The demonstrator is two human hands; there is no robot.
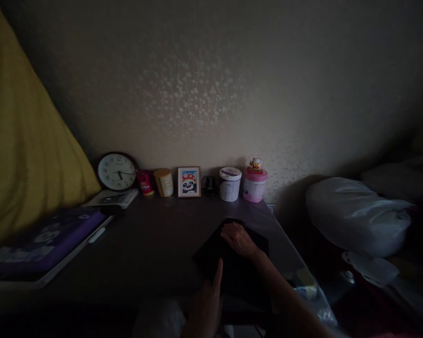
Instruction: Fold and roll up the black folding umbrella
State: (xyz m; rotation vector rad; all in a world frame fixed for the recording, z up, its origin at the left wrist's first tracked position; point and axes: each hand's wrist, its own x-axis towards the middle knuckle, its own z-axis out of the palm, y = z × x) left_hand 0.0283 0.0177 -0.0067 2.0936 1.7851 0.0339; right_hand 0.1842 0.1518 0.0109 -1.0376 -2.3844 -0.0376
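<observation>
Head view: a dark flat item lies on the table, lower centre-right of the frame, under the right hand, fingers bent; the left hand, one digit extended, is nearer the bottom edge. Pinching and long axis: cannot tell.

Dim light; leaf-patterned wall. Along the table's back, left to right: round clock, dark-red container, tan canister, framed panda picture, small black object, white-lidded tub, pink tub, figurine on its lid. Left: yellow curtain, flat purple item, small white object. Right, beyond table: bulging pale plastic bag.
</observation>
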